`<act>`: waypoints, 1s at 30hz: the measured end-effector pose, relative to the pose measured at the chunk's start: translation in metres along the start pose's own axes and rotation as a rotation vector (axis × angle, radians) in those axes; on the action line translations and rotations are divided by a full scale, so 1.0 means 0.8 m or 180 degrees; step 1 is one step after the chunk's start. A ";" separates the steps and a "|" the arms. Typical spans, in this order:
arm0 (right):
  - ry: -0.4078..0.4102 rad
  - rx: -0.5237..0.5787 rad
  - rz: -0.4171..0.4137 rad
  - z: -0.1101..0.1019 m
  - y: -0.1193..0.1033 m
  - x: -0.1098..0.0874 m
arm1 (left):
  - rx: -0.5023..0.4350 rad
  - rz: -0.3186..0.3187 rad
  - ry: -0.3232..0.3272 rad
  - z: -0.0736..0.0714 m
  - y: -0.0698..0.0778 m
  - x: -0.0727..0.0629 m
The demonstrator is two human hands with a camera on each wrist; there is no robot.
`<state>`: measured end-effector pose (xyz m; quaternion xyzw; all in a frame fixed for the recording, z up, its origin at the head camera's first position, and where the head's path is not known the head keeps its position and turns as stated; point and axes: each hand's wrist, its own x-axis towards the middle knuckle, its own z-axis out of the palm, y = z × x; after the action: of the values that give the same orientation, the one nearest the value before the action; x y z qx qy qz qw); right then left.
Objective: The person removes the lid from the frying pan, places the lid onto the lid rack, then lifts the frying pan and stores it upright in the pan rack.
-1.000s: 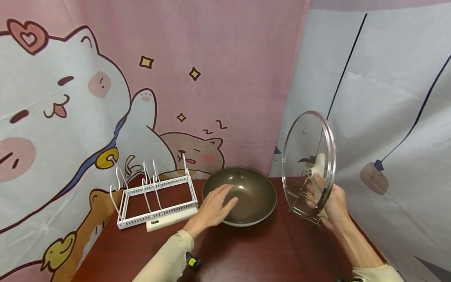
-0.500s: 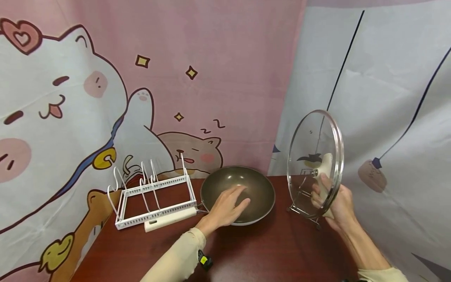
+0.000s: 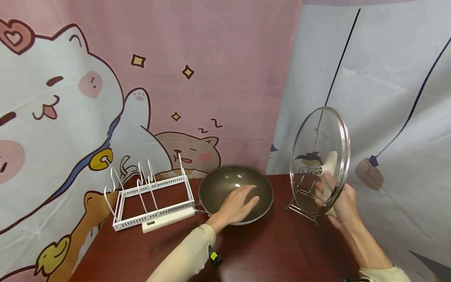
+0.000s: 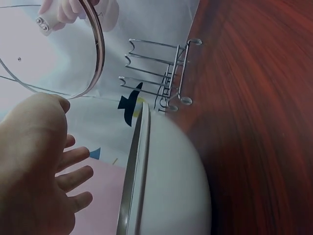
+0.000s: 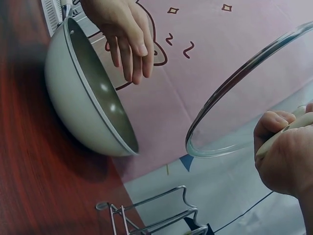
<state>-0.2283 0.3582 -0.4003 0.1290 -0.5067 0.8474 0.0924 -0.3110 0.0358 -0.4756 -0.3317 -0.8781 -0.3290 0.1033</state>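
Head view: glass lid (image 3: 305, 145) stands near-vertical, left of the right hand (image 3: 341, 199), whose fingers are clamped on the lower part of its handle (image 3: 331, 161). Left hand (image 3: 235, 206): fingers extended, thumb apart, holding nothing, wok (image 3: 216, 190) beneath them. Wire rack (image 4: 172, 73) sits below right fingers. Risk: off-centre one-hand grip could let the lid twist, knocking its rim on the rack.
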 end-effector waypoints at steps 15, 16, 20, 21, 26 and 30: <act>0.0035 0.0135 -0.0119 -0.008 -0.010 -0.003 | -0.0058 0.0129 -0.0145 0.031 0.022 0.035; 0.0056 0.0138 -0.0120 -0.008 -0.011 -0.002 | -0.0040 0.0133 -0.0164 0.032 0.023 0.037; 0.0140 0.0176 -0.0125 -0.010 -0.015 0.000 | -0.0034 0.0163 -0.0173 0.038 0.028 0.048; 0.0160 0.0187 -0.0131 -0.010 -0.016 0.001 | -0.0044 0.0166 -0.0165 0.039 0.029 0.050; 0.0237 0.0170 -0.0168 -0.010 -0.021 0.002 | -0.0084 0.0134 -0.0195 0.049 0.035 0.063; 0.0275 0.0127 -0.0205 -0.009 -0.022 0.002 | -0.0121 0.0097 -0.0229 0.057 0.040 0.072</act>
<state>-0.2260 0.3732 -0.3884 0.1103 -0.4809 0.8587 0.1387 -0.3323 0.1128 -0.4708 -0.3585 -0.8697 -0.3319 0.0704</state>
